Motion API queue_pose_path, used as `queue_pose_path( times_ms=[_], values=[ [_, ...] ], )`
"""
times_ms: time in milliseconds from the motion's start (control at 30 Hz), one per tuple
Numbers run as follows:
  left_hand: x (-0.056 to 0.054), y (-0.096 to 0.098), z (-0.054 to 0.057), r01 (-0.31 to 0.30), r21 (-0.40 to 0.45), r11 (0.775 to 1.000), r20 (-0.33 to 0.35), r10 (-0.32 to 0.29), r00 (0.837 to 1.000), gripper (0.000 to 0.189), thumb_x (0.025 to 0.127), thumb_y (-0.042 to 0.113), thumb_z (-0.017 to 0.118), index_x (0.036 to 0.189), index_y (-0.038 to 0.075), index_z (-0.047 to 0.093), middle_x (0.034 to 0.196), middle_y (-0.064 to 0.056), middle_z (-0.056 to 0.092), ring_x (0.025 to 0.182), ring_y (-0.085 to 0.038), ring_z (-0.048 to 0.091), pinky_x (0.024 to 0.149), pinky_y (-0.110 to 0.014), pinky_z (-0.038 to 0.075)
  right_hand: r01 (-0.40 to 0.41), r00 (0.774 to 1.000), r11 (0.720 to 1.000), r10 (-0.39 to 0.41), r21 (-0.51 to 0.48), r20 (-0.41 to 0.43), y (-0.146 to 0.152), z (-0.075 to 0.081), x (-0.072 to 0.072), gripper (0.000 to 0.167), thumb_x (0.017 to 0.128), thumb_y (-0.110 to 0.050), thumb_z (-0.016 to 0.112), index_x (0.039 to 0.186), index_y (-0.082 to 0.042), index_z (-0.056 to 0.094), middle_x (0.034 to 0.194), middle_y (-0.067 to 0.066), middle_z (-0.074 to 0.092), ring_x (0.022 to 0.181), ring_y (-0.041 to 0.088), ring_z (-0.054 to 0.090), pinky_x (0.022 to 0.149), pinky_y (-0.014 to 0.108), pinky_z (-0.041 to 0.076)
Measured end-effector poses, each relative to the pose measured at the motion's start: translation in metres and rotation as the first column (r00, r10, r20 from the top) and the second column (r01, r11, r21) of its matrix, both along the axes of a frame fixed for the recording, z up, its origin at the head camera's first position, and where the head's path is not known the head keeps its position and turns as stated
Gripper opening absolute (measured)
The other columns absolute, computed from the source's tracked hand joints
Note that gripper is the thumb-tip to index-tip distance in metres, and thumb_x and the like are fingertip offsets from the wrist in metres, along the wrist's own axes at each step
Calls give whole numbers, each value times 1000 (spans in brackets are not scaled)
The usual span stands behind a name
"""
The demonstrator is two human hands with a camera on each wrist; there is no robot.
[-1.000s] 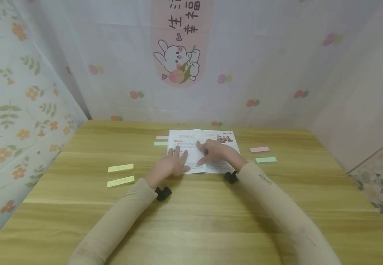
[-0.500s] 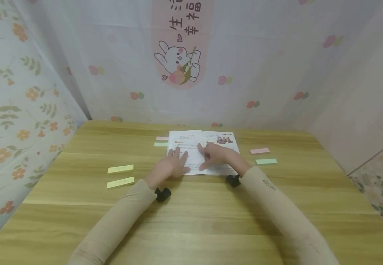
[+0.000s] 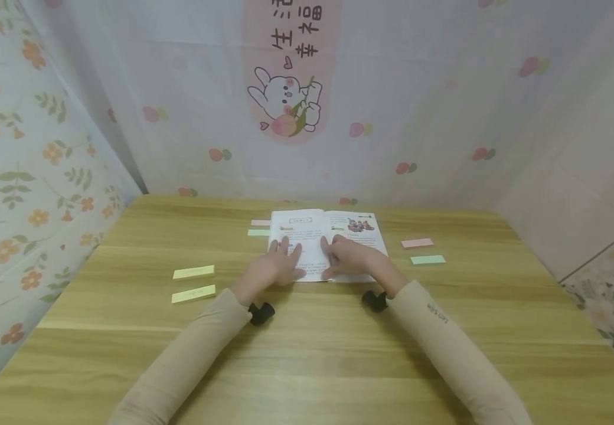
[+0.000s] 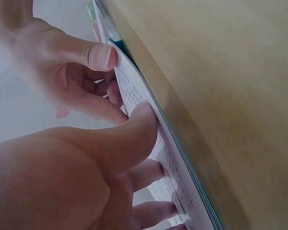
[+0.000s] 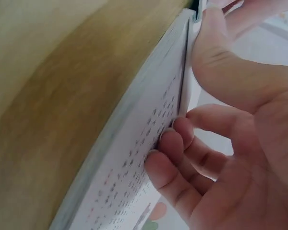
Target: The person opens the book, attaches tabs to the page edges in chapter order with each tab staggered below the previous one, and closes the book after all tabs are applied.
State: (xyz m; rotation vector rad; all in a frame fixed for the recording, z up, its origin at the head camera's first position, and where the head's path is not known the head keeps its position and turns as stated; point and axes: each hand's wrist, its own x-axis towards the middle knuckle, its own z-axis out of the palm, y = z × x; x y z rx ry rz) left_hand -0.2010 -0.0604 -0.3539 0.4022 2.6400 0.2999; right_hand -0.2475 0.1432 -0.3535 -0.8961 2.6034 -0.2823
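An open book lies on the wooden table, printed text on both pages and a small picture at the top of the right page. My left hand rests on the left page, fingers spread; in the left wrist view its thumb presses near the lower page edge. My right hand is at the middle fold. In the right wrist view its thumb lies along the fold, while loosely bent fingertips touch the right page. Part of the right page is hidden under this hand.
Two yellow sticky-note pads lie left of the book. Pink and green strips show partly from behind its left edge. A pink pad and a green pad lie to the right. A patterned curtain hangs behind the table.
My right hand has shifted a little to the right and toward me along the fold, showing more of the right page's top. My left hand has stayed in place.
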Motion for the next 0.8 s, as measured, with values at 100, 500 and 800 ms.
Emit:
queue_pose_path(
  times_ms=[100, 500, 800],
  values=[
    [0, 1, -1, -3, 4, 1000, -3, 3, 1000, 71, 107, 42, 47, 162, 10, 17, 166, -24, 0, 151, -44, 4, 116, -60, 23, 23, 1000, 1000, -23, -13, -10, 0, -2, 3, 87, 87, -35, 79, 150, 9, 38, 98, 9, 49, 81, 18, 44, 74, 29, 42],
    [0, -1, -3, 5, 0, 1000, 16, -5, 1000, 71, 107, 43, 44, 163, 12, 13, 166, -22, -3, 152, -43, 1, 117, -60, 20, 44, 995, 993, -53, -113, -81, 12, -12, 11, 78, 86, -36, 79, 146, 3, 48, 94, 8, 52, 79, 18, 46, 74, 30, 43],
    [-2, -2, -5, 35, 0, 999, -16, -35, 999, 71, 107, 42, 44, 163, 9, 14, 165, -25, -2, 151, -45, 2, 118, -59, 20, 58, 998, 984, -63, -166, -26, 21, -11, 11, 74, 87, -33, 80, 147, -4, 49, 97, 7, 52, 82, 18, 45, 75, 31, 42]
  ],
)
